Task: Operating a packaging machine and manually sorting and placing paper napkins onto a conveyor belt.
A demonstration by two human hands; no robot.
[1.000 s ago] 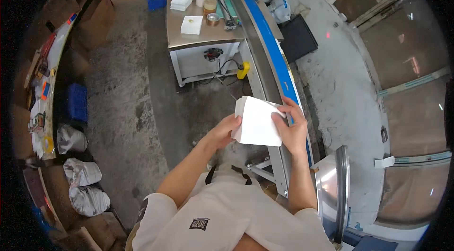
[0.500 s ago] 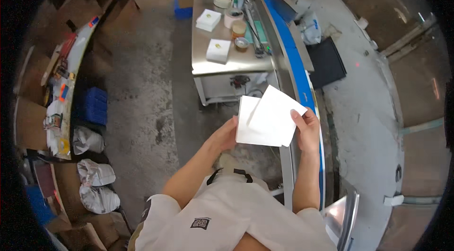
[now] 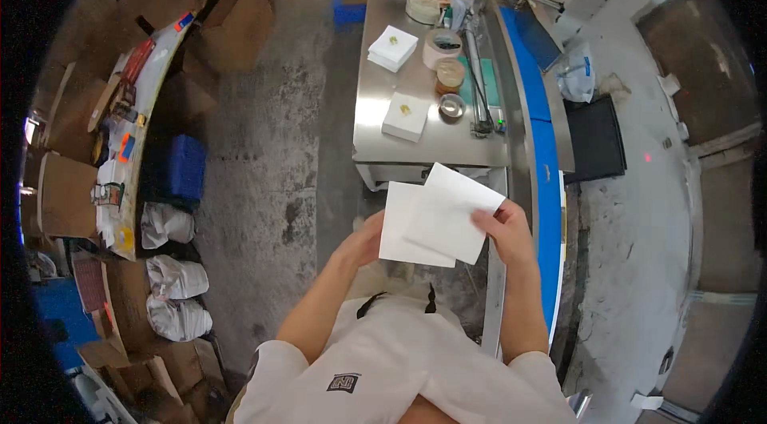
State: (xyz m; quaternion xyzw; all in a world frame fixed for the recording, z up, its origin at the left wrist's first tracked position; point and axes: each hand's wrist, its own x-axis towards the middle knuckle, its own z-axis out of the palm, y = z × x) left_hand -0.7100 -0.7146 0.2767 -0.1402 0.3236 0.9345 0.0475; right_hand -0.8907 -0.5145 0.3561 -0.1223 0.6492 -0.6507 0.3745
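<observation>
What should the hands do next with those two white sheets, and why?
Probably lift the upper white sheet clear of the lower white sheet. The right hand pinches the upper one by its edge, tilted and overlapping the lower, which the left hand supports. They are fanned apart, not yet separate, in front of the steel table.

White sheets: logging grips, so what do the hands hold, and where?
Two white sheets: right hand pinches the upper sheet's right edge; left hand supports the lower sheet's left edge.
</observation>
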